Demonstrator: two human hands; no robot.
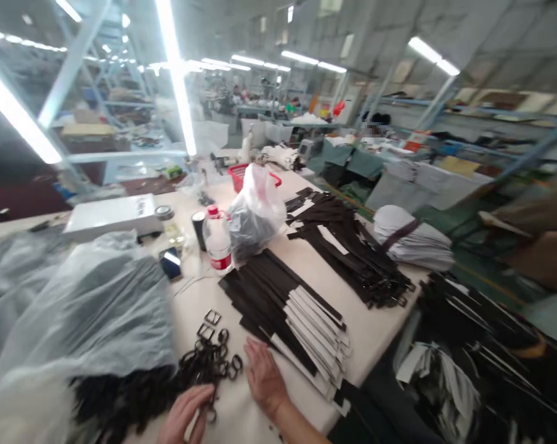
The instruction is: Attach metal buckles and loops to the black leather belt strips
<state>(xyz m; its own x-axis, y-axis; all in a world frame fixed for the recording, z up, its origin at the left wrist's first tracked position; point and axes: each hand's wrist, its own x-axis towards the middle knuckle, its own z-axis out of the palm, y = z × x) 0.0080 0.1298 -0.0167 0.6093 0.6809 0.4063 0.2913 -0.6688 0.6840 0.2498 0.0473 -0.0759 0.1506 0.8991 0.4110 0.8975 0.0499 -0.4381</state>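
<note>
A loose pile of small black rings and loops point(207, 361) lies on the pale tabletop before me. My left hand point(186, 413) is at the near edge of this pile, its fingers extended and partly apart, with the fingertips touching or close beside the black pieces. Just right of the pile, my right hand point(264, 376) rests palm down with fingers stretched out. Two square black buckles point(206, 331) lie beyond the rings. Past my right hand, a fanned stack of dark strips point(269, 296) with white ends point(313, 333) reaches toward the table edge.
Left is a translucent plastic bag point(98, 302) spilling black pieces point(121, 398). A bottle point(218, 240), a phone point(170, 263), a tied plastic bag point(257, 213) and a white box point(112, 216) stand farther back. More dark straps point(347, 240) lie right; bundles point(482, 357) sit beyond the edge.
</note>
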